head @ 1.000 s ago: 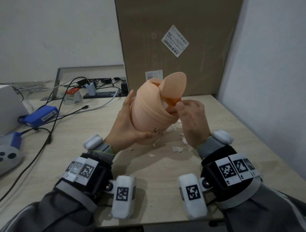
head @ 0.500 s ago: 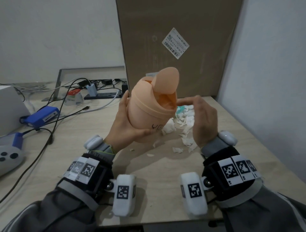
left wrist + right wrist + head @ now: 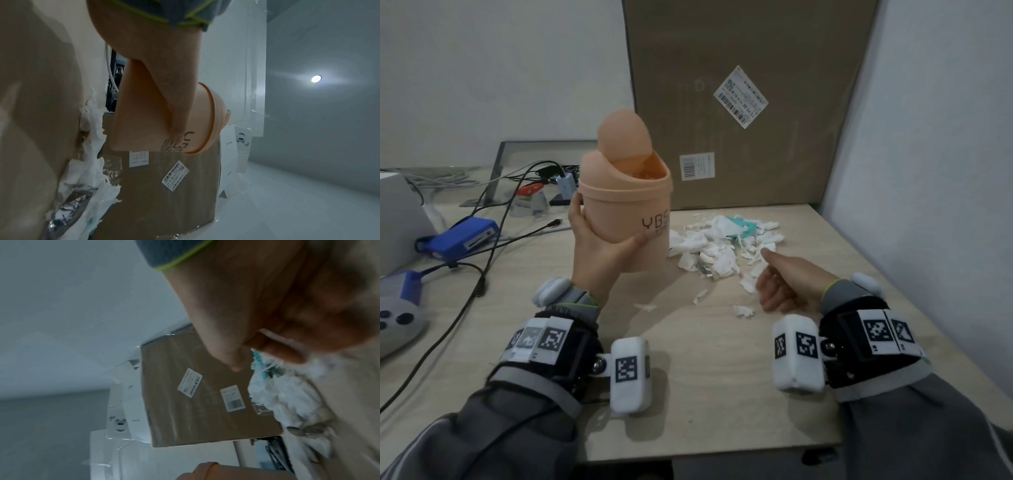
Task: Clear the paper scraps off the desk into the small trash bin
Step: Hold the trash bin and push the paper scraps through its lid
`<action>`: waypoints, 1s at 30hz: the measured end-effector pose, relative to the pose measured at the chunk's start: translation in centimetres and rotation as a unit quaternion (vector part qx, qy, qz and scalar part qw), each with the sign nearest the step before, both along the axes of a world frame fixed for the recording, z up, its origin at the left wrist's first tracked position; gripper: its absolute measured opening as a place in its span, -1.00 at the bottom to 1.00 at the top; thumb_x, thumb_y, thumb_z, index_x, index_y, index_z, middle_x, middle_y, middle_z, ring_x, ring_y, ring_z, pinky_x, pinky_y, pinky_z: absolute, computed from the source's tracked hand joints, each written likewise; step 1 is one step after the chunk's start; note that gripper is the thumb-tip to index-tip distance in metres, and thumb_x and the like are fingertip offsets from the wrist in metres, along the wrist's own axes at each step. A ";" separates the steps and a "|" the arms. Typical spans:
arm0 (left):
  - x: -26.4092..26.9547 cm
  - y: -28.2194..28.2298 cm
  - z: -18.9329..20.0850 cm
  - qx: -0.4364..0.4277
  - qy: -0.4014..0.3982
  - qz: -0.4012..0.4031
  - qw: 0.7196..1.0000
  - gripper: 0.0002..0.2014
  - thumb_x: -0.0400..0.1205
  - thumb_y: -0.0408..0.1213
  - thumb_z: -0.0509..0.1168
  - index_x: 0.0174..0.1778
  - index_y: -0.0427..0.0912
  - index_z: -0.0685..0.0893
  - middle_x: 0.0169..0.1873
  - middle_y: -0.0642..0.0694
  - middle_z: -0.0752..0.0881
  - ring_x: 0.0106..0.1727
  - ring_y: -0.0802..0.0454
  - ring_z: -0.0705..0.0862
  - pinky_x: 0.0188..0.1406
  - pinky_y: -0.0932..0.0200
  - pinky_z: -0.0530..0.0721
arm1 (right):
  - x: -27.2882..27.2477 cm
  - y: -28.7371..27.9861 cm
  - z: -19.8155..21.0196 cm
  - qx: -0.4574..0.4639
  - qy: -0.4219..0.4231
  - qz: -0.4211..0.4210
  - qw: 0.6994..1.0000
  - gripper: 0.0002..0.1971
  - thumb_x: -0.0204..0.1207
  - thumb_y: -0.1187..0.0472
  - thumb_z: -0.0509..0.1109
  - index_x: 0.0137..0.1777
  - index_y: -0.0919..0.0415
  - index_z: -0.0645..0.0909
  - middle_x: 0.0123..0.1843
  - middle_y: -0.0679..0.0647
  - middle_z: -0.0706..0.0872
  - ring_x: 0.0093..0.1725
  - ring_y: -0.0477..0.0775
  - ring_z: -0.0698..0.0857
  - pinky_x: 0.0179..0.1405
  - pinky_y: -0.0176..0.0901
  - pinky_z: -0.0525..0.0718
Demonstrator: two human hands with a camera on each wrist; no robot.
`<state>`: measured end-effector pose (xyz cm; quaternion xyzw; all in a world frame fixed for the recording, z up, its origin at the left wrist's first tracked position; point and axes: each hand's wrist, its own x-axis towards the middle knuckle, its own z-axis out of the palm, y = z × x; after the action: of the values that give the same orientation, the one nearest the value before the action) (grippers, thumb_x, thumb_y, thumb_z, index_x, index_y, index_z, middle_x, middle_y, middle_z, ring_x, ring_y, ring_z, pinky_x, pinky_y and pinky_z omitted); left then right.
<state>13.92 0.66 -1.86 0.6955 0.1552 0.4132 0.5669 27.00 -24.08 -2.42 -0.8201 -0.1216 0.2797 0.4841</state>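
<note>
My left hand [image 3: 602, 253] grips a small peach trash bin [image 3: 626, 209] round its lower body and holds it upright just above the desk, with its swing lid tipped open. The left wrist view shows my thumb across the bin [image 3: 144, 113]. A pile of white paper scraps [image 3: 722, 246], with a teal piece [image 3: 741, 228] among them, lies right of the bin. My right hand [image 3: 787, 284] hovers low at the pile's near edge, thumb pointing at it, fingers loosely curled and holding nothing. In the blurred right wrist view the scraps [image 3: 287, 394] lie just past my fingertips.
A tall cardboard box [image 3: 739, 102] stands against the back, right behind the scraps. A wall [image 3: 945, 171] runs along the desk's right side. On the left are a blue device [image 3: 462, 236], black cables [image 3: 482, 274] and a grey controller [image 3: 397, 318].
The bin went from tilted toward my right hand to upright and further left. My right hand left the bin's opening and dropped to the desk beside the scraps.
</note>
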 end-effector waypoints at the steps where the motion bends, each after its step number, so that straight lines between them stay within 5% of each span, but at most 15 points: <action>1: 0.0 0.1 0.0 -0.002 0.002 0.004 1.000 0.33 0.04 0.07 0.64 0.66 0.13 -0.04 0.45 0.01 0.41 0.37 0.04 0.51 0.32 -0.16 0.60 | 0.2 0.3 -0.1 0.041 -0.010 -0.010 0.999 -0.40 0.64 -0.22 -0.01 -0.24 0.26 0.61 -0.31 0.20 0.74 -0.34 0.10 0.71 -0.43 -0.22 0.54; 5: -0.1 0.4 0.1 -0.013 0.010 0.015 1.000 0.33 0.04 0.08 0.64 0.66 0.17 -0.05 0.50 -0.01 0.38 0.42 -0.03 0.48 0.38 -0.28 0.55 | 0.2 1.0 0.1 0.147 -0.060 -0.043 0.986 -0.52 0.68 -0.11 0.03 -0.15 0.18 0.66 0.00 0.15 0.77 -0.02 0.10 0.73 -0.13 -0.14 0.60; 9: -0.4 0.8 0.2 -0.025 0.001 0.026 0.999 0.30 0.06 0.11 0.64 0.65 0.19 -0.02 0.50 0.01 0.39 0.43 -0.03 0.48 0.39 -0.29 0.53 | -1.4 1.2 0.6 0.188 0.024 0.031 0.981 -0.47 0.66 -0.16 0.04 -0.22 0.23 0.64 -0.21 0.17 0.78 -0.27 0.12 0.77 -0.39 -0.17 0.64; 13: -0.5 1.2 0.2 -0.029 -0.014 0.024 0.999 0.28 0.06 0.07 0.59 0.66 0.13 -0.02 0.49 -0.01 0.40 0.41 -0.01 0.49 0.37 -0.16 0.54 | -2.6 1.9 0.2 0.082 0.116 0.178 0.974 -0.34 0.61 -0.29 -0.05 -0.19 0.28 0.62 -0.32 0.20 0.74 -0.39 0.11 0.77 -0.63 -0.33 0.56; 16: -0.4 1.5 0.2 -0.032 -0.017 0.022 0.999 0.27 0.07 0.04 0.56 0.67 0.11 -0.03 0.49 -0.02 0.39 0.39 0.00 0.49 0.31 -0.06 0.54 | -2.5 3.0 -0.5 0.154 0.088 0.132 0.975 -0.45 0.66 -0.17 0.00 -0.13 0.25 0.64 -0.14 0.18 0.76 -0.10 0.11 0.76 -0.24 -0.18 0.68; 18: -0.4 1.8 0.1 -0.034 -0.020 0.028 0.999 0.25 0.11 0.01 0.59 0.67 0.11 -0.03 0.50 -0.02 0.39 0.40 0.00 0.48 0.30 -0.05 0.53 | -2.1 3.6 -0.8 0.223 0.040 0.088 0.970 -0.54 0.68 -0.09 0.04 -0.08 0.20 0.67 0.07 0.12 0.74 0.16 0.05 0.67 0.19 -0.06 0.60; 20: -0.5 2.2 0.1 -0.041 -0.025 0.036 0.998 0.21 0.20 -0.10 0.62 0.66 0.10 -0.02 0.49 0.00 0.38 0.40 0.02 0.47 0.29 -0.02 0.52 | -2.1 3.8 -0.7 0.258 -0.007 0.050 0.965 -0.60 0.69 -0.05 0.06 -0.02 0.15 0.68 0.21 0.06 0.72 0.31 0.01 0.63 0.41 0.00 0.51; 23: -0.4 2.7 0.1 -0.048 -0.033 0.046 0.997 0.12 0.36 -0.29 0.61 0.67 0.06 -0.03 0.46 0.01 0.38 0.38 0.05 0.47 0.25 0.03 0.51 | -3.0 4.0 -0.6 0.307 0.020 0.053 0.950 -0.57 0.69 -0.03 0.09 0.11 0.30 0.65 0.23 0.15 0.74 0.28 0.12 0.68 0.36 0.03 0.58; 27: -0.5 3.4 -0.1 -0.059 -0.038 0.053 0.996 0.10 0.39 -0.31 0.59 0.67 0.05 -0.04 0.48 0.01 0.38 0.39 0.04 0.47 0.27 0.00 0.52 | -5.1 5.7 -1.2 0.252 0.140 0.177 0.941 -0.48 0.65 -0.12 0.06 0.19 0.32 0.61 0.19 0.13 0.73 0.23 0.17 0.70 0.27 -0.01 0.64; 30: -0.6 3.4 -0.1 -0.059 -0.036 0.047 0.996 0.14 0.34 -0.24 0.62 0.67 0.06 -0.05 0.49 0.00 0.38 0.40 0.03 0.47 0.28 -0.02 0.53 | -4.9 6.4 -1.5 0.240 0.105 0.124 0.957 -0.53 0.67 -0.07 0.09 0.23 0.30 0.60 0.26 0.13 0.67 0.31 0.08 0.63 0.41 -0.05 0.53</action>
<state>13.35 4.08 -1.96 0.6376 0.1919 0.4541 0.5920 22.09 -17.67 -3.97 -0.6243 -0.2343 0.3847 0.6383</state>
